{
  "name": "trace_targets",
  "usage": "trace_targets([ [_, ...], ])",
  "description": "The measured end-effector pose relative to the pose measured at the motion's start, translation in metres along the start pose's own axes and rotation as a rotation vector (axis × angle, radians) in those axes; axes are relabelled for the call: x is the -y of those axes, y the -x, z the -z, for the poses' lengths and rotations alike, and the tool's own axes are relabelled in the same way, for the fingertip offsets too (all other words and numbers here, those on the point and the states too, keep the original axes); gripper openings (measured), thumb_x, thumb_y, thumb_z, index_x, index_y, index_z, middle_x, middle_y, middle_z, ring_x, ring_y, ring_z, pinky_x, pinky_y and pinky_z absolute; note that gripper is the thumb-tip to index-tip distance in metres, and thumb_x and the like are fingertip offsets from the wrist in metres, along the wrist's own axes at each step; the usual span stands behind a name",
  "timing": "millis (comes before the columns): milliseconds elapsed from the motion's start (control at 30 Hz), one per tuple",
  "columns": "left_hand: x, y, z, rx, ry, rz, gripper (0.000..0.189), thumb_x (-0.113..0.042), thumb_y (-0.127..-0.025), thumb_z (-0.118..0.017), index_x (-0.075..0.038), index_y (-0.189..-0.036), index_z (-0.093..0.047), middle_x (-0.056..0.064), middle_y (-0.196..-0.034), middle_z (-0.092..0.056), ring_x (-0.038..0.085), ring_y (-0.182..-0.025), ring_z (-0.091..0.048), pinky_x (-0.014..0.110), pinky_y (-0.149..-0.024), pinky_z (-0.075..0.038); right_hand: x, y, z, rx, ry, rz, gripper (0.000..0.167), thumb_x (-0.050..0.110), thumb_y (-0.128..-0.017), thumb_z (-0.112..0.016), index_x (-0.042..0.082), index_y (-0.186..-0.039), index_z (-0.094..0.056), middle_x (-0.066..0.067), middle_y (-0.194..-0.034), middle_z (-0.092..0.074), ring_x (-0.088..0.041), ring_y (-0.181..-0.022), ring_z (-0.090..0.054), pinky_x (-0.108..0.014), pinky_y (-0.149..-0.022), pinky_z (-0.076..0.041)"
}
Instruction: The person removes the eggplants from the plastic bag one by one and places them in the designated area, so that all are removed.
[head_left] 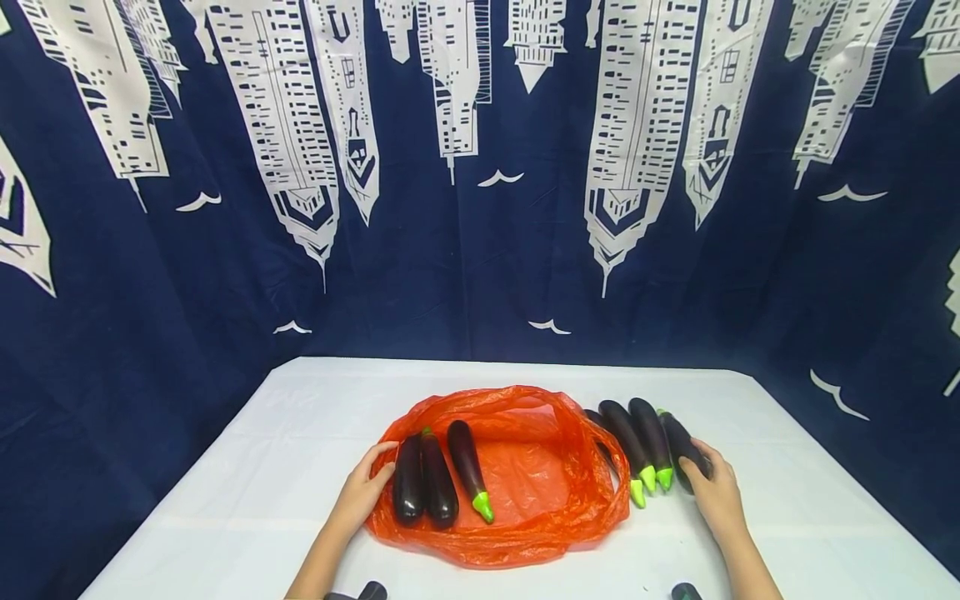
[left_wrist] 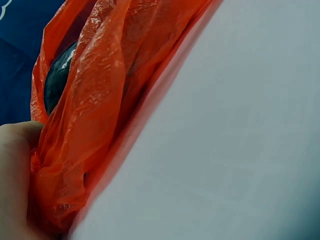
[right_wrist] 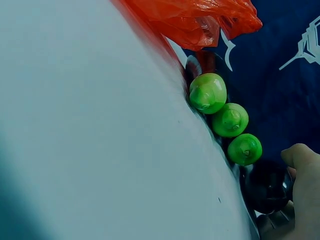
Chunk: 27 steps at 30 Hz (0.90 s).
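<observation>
An orange-red plastic bag (head_left: pixel 525 483) lies spread with its mouth wide on the white table. Inside its left half are three eggplants, one with its green stem (head_left: pixel 482 505) toward me. My left hand (head_left: pixel 367 487) grips the bag's left rim, the thin plastic (left_wrist: pixel 95 110) bunched by the thumb. To the right of the bag, several dark eggplants (head_left: pixel 628 433) lie side by side, most with green caps (right_wrist: pixel 231 120) facing me. My right hand (head_left: pixel 712 483) holds the rightmost eggplant (head_left: pixel 678 442), thumb on its near side and fingers round its right side.
The white table (head_left: pixel 247 500) extends on both sides of the bag. Behind it hangs a dark blue curtain (head_left: pixel 465 250) printed with white buildings and birds. Dark objects (head_left: pixel 372 591) show at the bottom edge near each forearm.
</observation>
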<state>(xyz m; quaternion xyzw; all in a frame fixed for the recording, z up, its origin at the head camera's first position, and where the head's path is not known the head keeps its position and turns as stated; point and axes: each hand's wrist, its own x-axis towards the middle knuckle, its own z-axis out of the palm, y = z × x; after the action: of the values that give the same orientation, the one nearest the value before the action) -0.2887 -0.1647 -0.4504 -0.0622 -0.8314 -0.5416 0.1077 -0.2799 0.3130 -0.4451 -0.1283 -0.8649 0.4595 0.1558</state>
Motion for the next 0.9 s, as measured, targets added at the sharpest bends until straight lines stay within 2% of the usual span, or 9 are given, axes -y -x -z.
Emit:
trace_targets([
  [367, 0.0, 0.001, 0.0, 0.002, -0.011, 0.001, 0.033, -0.017, -0.091, -0.052, -0.011, -0.124, -0.051, 0.018, -0.133, -0.048, 0.037, -0.126, -0.039, 0.058, -0.103, -0.028, -0.002, 0.0, 0.0, -0.061, -0.03, -0.02, 0.059, 0.036, -0.096, -0.036, -0.001, -0.14, -0.023, -0.034, -0.14, -0.021, -0.051, -0.127, -0.024, -0.063, -0.102, -0.023],
  [533, 0.0, -0.001, -0.001, 0.0, -0.006, -0.004, 0.033, -0.017, -0.091, -0.052, -0.011, -0.124, -0.052, 0.018, -0.132, -0.048, 0.037, -0.126, -0.04, 0.057, -0.104, -0.027, 0.001, -0.001, 0.002, -0.081, -0.049, -0.033, 0.059, 0.034, -0.096, -0.035, 0.0, -0.141, -0.022, -0.035, -0.14, -0.019, -0.051, -0.129, -0.022, -0.063, -0.102, -0.023],
  [900, 0.003, -0.001, -0.001, -0.002, -0.002, -0.007, 0.032, -0.018, -0.091, -0.052, -0.012, -0.123, -0.052, 0.017, -0.131, -0.049, 0.036, -0.124, -0.041, 0.058, -0.103, -0.028, 0.024, 0.003, 0.009, -0.214, -0.203, -0.018, 0.054, 0.031, -0.094, -0.037, 0.003, -0.14, -0.028, -0.029, -0.144, -0.02, -0.045, -0.134, -0.018, -0.06, -0.106, -0.017],
])
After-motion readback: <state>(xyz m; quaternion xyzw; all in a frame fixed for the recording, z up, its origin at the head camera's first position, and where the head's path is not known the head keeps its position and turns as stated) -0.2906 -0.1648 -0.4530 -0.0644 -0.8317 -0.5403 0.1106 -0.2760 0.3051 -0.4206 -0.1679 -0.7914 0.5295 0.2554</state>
